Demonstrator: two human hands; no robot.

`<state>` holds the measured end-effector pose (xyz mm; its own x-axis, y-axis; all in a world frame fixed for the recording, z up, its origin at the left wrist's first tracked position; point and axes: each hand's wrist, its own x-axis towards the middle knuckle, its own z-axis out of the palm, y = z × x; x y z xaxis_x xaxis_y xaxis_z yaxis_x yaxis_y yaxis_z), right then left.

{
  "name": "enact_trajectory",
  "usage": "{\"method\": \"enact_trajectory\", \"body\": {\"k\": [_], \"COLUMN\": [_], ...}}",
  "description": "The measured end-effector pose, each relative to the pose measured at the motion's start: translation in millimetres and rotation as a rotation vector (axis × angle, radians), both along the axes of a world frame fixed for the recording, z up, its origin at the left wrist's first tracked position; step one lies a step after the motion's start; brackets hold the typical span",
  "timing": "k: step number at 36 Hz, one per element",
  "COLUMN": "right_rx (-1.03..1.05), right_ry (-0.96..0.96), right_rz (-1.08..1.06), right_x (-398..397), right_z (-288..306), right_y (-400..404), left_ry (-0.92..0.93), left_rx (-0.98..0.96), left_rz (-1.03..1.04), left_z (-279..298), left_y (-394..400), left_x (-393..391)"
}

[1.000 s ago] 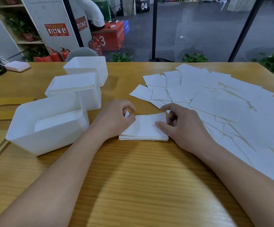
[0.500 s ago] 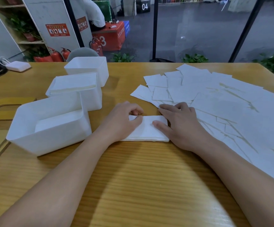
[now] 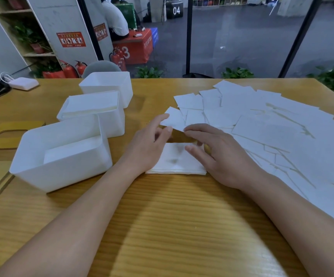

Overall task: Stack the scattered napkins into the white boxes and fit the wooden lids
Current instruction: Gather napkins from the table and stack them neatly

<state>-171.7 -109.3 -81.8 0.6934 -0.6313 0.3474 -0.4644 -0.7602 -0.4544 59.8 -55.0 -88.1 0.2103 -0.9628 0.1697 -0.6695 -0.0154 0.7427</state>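
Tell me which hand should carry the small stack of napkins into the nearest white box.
Probably the left. The left hand lies on the box side of the napkin stack, and the nearest white box sits just left of it. The right hand is on the far side, by the scattered napkins.
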Motion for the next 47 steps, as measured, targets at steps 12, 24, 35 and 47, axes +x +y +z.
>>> {"method": "enact_trajectory", "body": {"k": [12, 24, 35, 47], "right_rx": [0.094, 0.635, 0.636, 0.437], "right_ry": [-0.235, -0.602, -0.532, -0.301], "right_rz": [-0.045, -0.282, -0.254, -0.135], "right_x": [-7, -4, -9, -8], "right_z": [0, 12, 6, -7], "right_y": [7, 11, 5, 7], "left_ry": [0.357, 0.35, 0.304, 0.039], "left_rx": [-0.097, -0.235, -0.075, 0.13], "left_rz": [0.192, 0.046, 0.01, -0.072], "left_z": [8, 16, 19, 20], "left_y": [-1, 4, 5, 8], "left_x": [7, 5, 13, 17]}}
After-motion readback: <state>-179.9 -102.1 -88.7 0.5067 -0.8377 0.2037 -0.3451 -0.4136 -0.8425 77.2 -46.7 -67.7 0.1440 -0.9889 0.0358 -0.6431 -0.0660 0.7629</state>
